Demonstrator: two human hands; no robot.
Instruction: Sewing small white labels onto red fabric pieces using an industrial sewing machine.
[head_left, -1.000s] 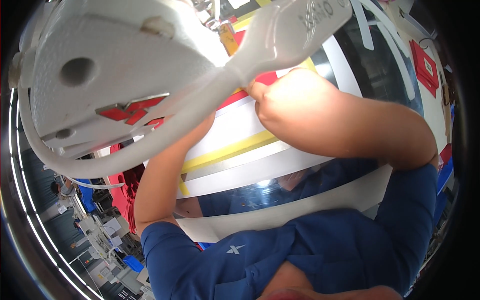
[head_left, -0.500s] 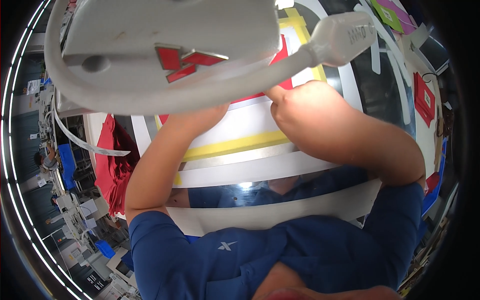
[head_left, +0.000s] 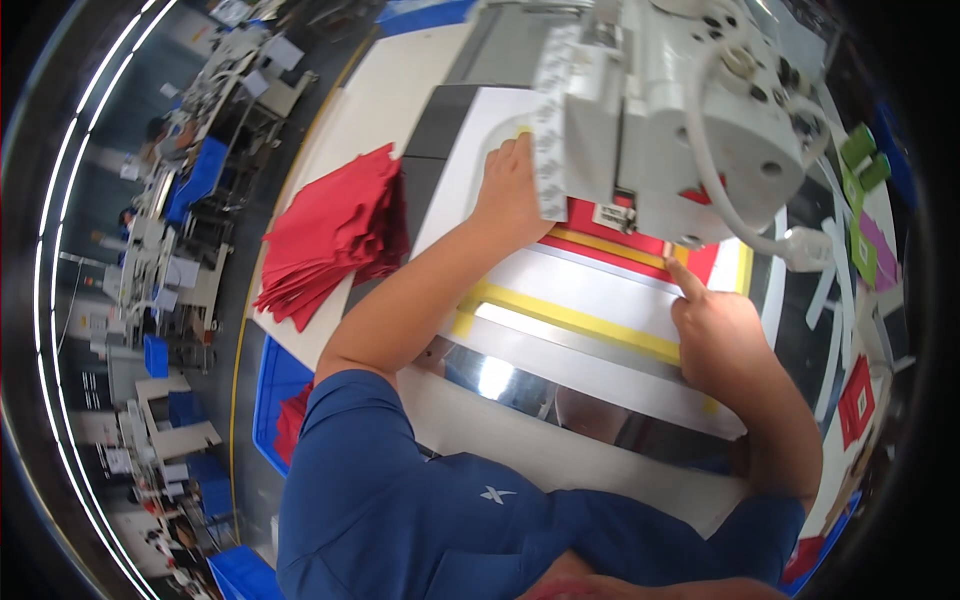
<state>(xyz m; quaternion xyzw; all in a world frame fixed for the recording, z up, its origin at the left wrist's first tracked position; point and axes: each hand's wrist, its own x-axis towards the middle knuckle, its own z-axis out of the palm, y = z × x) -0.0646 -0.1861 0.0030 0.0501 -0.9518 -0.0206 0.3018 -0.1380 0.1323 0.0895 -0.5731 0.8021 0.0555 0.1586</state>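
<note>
One index finger (head_left: 684, 277) gets most of my attention: the right hand (head_left: 722, 330) has it straight out, tip at the near edge of the red fabric (head_left: 706, 262), by the end of the orange strip (head_left: 615, 250). Other fingers are curled; can't tell if they hold anything. Left hand (head_left: 510, 195) is bent and partly behind a hanging pale strip (head_left: 550, 130), so no clue on its grip either.

Red fabric sits on the white sheet (head_left: 620, 290), partly under the machine head (head_left: 660, 180). That's my worry: if the machine runs with a fingertip that close, I'd expect a pinch. Uneven pressure could also skew the strip or ruck the fabric.

Further out, the white cable (head_left: 700, 140) could snag a hand lifted fast, and the leaning red stack (head_left: 330, 230) on the desk (head_left: 400, 100) might slide if the left arm bumps it.
</note>
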